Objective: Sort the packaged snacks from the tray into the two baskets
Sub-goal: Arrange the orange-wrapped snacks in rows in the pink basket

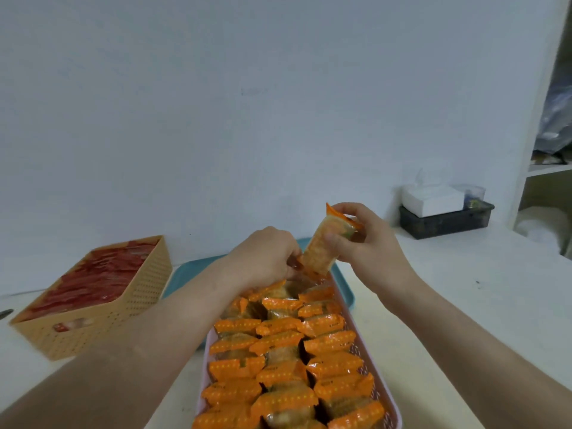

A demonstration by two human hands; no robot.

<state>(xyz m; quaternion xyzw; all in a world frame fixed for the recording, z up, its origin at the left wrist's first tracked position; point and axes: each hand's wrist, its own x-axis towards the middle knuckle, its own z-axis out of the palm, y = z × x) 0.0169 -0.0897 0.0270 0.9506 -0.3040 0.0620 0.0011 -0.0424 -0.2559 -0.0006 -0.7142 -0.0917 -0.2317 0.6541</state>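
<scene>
Nearing the end of the sorting, by the look of it. Finding the tan basket [123,308] at 9 o'clock holding a full layer of red packets [102,274], and the pink basket [206,360] at 6 o'clock carrying rows of orange packets [284,373] standing edge to edge, with room showing only at its far end. Seeing nothing on the visible strips of the teal tray [192,267] at 12 o'clock, though losing most of it behind arms and baskets, so not ruling out more snacks there.

Pinching the held packet [322,249] near its top between the thumb and curled fingers of the right hand [371,243], just above the far end of the pink basket, its top leaning toward 1 o'clock. Closing the left hand [263,255] narrowly on the lower seal of that same packet, fingers bunching tight. Probably steering it down into the gap in the back row, leaving that seating yet to do.
</scene>
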